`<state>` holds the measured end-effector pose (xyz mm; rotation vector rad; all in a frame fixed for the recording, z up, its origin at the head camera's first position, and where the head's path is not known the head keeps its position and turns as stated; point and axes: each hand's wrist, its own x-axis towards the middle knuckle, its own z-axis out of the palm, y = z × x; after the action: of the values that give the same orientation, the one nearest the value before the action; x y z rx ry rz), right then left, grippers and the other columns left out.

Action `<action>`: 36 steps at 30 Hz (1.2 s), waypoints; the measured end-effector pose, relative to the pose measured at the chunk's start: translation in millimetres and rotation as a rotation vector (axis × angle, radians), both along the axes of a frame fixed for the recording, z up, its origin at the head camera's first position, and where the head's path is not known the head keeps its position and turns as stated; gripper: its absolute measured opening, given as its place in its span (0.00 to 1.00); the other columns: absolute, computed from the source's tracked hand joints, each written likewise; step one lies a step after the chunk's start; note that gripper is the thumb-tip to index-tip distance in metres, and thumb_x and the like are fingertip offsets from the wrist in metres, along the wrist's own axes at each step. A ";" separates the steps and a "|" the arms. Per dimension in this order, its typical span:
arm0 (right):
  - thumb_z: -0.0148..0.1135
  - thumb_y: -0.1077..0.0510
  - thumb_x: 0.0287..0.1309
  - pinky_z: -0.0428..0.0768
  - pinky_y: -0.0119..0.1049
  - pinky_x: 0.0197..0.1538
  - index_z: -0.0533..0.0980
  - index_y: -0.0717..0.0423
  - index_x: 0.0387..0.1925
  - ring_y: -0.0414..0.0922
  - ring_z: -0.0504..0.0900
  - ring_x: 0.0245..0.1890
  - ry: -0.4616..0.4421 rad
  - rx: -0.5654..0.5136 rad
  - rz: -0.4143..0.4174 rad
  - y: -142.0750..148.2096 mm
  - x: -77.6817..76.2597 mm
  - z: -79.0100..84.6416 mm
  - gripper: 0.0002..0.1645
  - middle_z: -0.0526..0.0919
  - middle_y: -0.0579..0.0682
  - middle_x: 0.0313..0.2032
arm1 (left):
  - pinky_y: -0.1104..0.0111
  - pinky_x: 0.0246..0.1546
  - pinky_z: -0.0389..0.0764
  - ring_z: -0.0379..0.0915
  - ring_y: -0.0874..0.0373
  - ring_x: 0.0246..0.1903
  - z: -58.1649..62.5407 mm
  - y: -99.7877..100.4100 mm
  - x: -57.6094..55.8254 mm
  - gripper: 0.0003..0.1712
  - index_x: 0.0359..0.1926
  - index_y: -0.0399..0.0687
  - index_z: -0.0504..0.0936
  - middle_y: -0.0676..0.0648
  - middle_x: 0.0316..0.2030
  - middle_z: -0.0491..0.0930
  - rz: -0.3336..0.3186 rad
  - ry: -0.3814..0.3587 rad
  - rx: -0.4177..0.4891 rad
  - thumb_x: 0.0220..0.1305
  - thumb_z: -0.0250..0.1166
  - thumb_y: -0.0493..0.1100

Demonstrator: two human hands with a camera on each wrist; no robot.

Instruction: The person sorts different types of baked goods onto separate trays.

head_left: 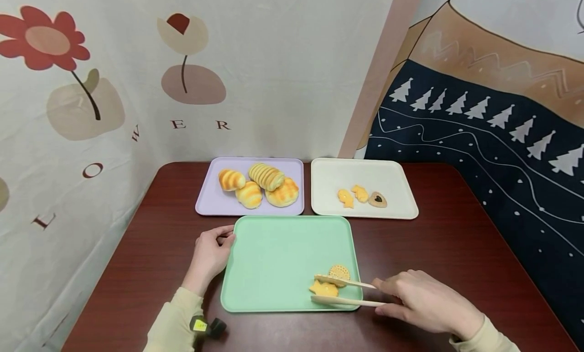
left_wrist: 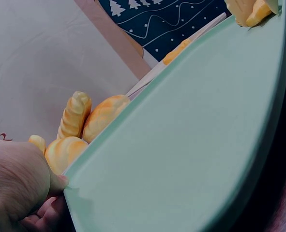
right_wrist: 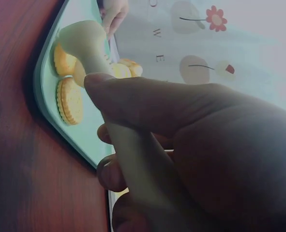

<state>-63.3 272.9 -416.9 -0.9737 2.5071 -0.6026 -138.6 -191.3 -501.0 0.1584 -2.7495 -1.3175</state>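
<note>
My right hand [head_left: 422, 301] holds a pair of pale tongs [head_left: 349, 301] over the lower right corner of the green tray [head_left: 283, 255]. Between the tongs' two arms lies a yellow fish-shaped cookie [head_left: 324, 289]; whether they squeeze it I cannot tell. A round cookie [head_left: 339, 272] sits just behind, partly covered by the upper arm. It shows as a sandwich cookie [right_wrist: 70, 100] in the right wrist view. At the tray's upper left edge, my left hand [head_left: 212, 253] pinches the rim, its thumb [left_wrist: 59, 183] on the edge.
Behind stand a lilac tray [head_left: 205, 202] with several bread rolls [head_left: 266, 177] and a cream tray [head_left: 401, 202] holding two yellow fish-shaped cookies [head_left: 345, 198] and a heart-centred cookie [head_left: 377, 200]. All rest on a dark red wooden table [head_left: 159, 230] before printed cloth walls.
</note>
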 end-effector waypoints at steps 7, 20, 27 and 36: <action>0.67 0.44 0.73 0.73 0.27 0.30 0.82 0.42 0.51 0.28 0.72 0.26 0.108 -0.065 0.017 1.8 -0.7 -1.1 0.12 0.76 0.25 0.31 | 0.67 0.35 0.76 0.80 0.54 0.36 0.4 0.6 -0.4 0.15 0.59 0.39 0.88 0.45 0.40 0.87 -0.002 0.014 -0.014 0.76 0.64 0.37; 0.63 0.37 0.74 0.77 0.30 0.33 0.84 0.53 0.60 0.28 0.75 0.30 0.157 -0.047 -0.067 10.6 -9.6 7.6 0.28 0.86 0.34 0.41 | 0.66 0.36 0.76 0.79 0.54 0.36 1.7 1.6 -0.8 0.15 0.58 0.39 0.88 0.45 0.39 0.87 -0.002 0.018 -0.021 0.76 0.65 0.37; 0.64 0.37 0.73 0.78 0.29 0.31 0.85 0.57 0.60 0.28 0.77 0.30 0.181 -0.048 -0.121 19.6 -21.4 7.4 0.31 0.88 0.38 0.42 | 0.65 0.36 0.76 0.80 0.55 0.36 1.1 1.5 -0.2 0.15 0.58 0.40 0.88 0.46 0.40 0.88 0.001 0.016 -0.028 0.76 0.65 0.37; 0.65 0.35 0.71 0.78 0.31 0.36 0.84 0.59 0.62 0.32 0.79 0.36 0.209 -0.023 -0.234 33.7 -36.2 6.2 0.35 0.87 0.51 0.56 | 0.65 0.37 0.76 0.80 0.54 0.36 0.9 1.2 -0.3 0.15 0.58 0.40 0.88 0.46 0.40 0.88 0.001 0.020 -0.031 0.75 0.65 0.37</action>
<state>-99.5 306.6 -410.8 -0.7924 2.8316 -0.6278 -138.9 -190.1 -500.1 0.1432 -2.7512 -1.2686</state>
